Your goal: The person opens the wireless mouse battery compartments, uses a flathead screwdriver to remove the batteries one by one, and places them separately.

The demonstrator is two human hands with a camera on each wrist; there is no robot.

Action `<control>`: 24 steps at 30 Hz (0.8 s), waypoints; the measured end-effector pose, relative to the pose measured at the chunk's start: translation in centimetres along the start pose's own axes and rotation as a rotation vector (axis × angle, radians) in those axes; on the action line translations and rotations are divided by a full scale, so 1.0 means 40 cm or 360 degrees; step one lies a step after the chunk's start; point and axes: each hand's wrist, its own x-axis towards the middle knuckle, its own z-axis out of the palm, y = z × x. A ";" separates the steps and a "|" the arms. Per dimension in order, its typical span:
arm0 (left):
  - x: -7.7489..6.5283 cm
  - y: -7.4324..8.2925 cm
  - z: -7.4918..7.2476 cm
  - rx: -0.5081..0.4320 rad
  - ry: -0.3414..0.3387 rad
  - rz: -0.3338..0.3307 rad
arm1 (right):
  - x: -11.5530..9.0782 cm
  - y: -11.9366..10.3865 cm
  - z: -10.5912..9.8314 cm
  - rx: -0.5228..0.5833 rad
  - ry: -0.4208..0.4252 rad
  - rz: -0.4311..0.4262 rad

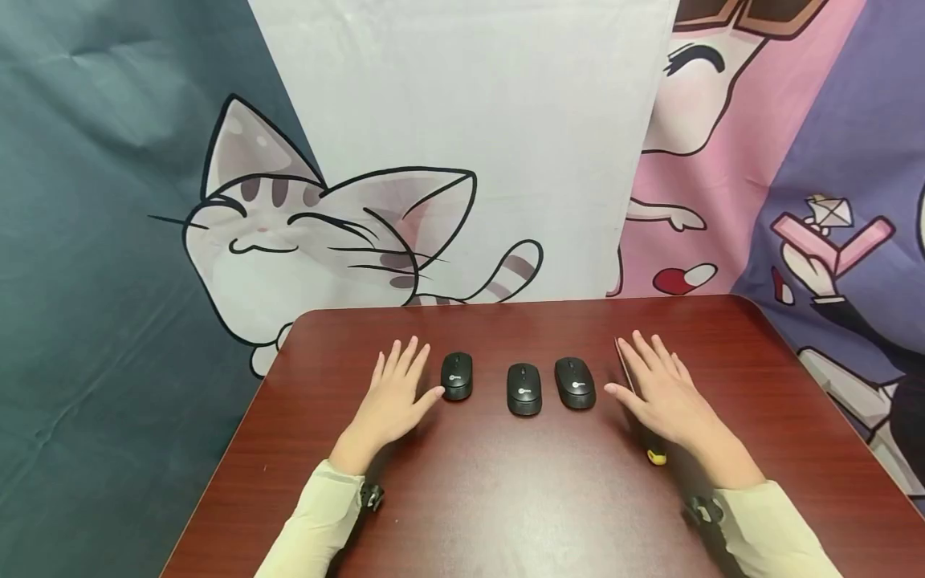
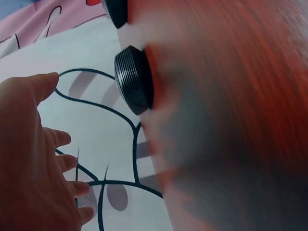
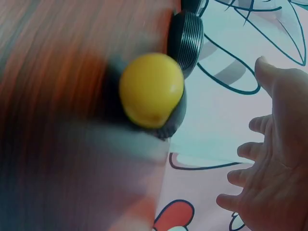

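Observation:
Three black computer mice stand on the table: a left mouse (image 1: 457, 376), a middle mouse (image 1: 523, 390) and a right mouse (image 1: 575, 383). My left hand (image 1: 393, 405) has its fingers spread, the thumb tip beside the left mouse. In the left wrist view that hand (image 2: 33, 154) holds nothing, and a mouse (image 2: 134, 79) shows beyond the thumb. My right hand (image 1: 668, 401), fingers also spread, is over a thin screwdriver-like tool with a yellow end (image 1: 656, 457); its middle is hidden. The right wrist view shows the rounded yellow end (image 3: 151, 90) close up and the hand (image 3: 279, 144) holding nothing.
The reddish-brown wooden table (image 1: 462, 498) has rounded far corners. Behind it hangs a printed cloth (image 1: 470, 96) with a cartoon cat and other figures. A dark wrist camera (image 1: 372, 496) sits by the left cuff, another camera (image 1: 702, 510) by the right cuff.

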 end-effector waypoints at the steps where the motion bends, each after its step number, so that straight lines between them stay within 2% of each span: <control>1: 0.001 0.005 0.000 -0.0002 -0.0006 0.0002 | 0.001 -0.004 0.002 0.0001 0.0001 -0.0005; 10: 0.014 0.045 0.006 -0.0019 0.0011 0.0066 | 0.007 -0.038 0.019 0.0013 -0.0057 -0.0017; 24: 0.030 0.099 0.032 0.0010 -0.0055 0.0104 | 0.024 -0.090 0.039 0.0001 -0.0113 -0.0104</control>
